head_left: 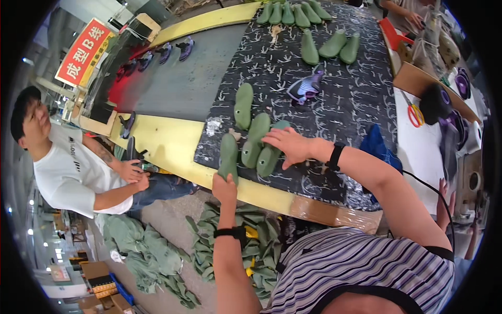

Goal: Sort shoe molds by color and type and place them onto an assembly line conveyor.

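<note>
My left hand [225, 187] is closed around the near end of a green shoe last [228, 152], at the table's front edge. My right hand [291, 145] has its fingers stretched out, the tips over or against another green last [268, 160]; whether it presses on it I cannot tell. Between them lies a third last [256, 137], and a further last [243, 106] sits just beyond. All rest on the black, white-marked table covering [219, 125]. Past my hands lies a purple and light-blue sandal [306, 88].
Several green lasts [308, 47] stand at the table's far end. A conveyor belt [193, 78] at left carries sandals [185, 48]. Piled lasts [206, 238] lie on the floor. Another person [68, 157] sits at left. Scissors [415, 115] and a blue cloth [380, 149] lie at right.
</note>
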A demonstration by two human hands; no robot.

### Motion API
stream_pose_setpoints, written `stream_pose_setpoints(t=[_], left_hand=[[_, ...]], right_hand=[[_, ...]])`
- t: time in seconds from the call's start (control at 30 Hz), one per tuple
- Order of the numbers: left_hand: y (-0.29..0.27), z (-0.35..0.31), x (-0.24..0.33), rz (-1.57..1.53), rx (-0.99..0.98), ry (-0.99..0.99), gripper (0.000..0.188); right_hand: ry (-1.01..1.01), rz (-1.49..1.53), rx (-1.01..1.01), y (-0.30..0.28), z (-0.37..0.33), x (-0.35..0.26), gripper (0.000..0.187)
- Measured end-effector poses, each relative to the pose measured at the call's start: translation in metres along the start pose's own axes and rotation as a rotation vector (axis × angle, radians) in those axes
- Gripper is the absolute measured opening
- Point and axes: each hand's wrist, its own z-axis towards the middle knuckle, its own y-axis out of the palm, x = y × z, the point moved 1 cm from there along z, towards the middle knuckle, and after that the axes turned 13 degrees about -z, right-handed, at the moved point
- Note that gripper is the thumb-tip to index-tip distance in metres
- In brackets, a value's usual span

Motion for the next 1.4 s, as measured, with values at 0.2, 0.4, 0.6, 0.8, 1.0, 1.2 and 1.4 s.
stream_pose_setpoints(t=[0.2,0.4,0.6,0.8,1.0,1.2,1.4], left_hand=[[-0.028,0.078,-0.05,0.203,0.048,0.016,0.032],[-0.04,0.177,-0.091,0.255,0.131,0.01,0.031],[-0.058,0.264,-0.142,0.374,0.201,0.161,0.048],[0.048,0.208,0.059,-0.438,-0.214,0.434,0.064],[0.081,0.178,0.048,-0.415,-0.436,0.303,0.057],[0.007,0.165,-0.049,-0.376,-0.395,0.236,0.053],[-0.062,0.183,-0.14,-0.222,-0.163,0.137,0.05]], right_hand=[[-0.032,0.078,0.06,0.032,0.041,0.002,0.092],[0.127,0.116,0.079,0.031,0.039,0.0,0.083],[0.15,0.124,0.012,0.031,0.063,-0.009,0.083],[0.214,0.09,-0.027,0.033,0.067,-0.008,0.086],[0.288,0.113,-0.019,0.038,0.078,-0.015,0.102],[0.276,0.072,-0.025,0.044,0.089,-0.015,0.105],[0.071,0.051,-0.006,0.049,0.186,-0.037,0.105]])
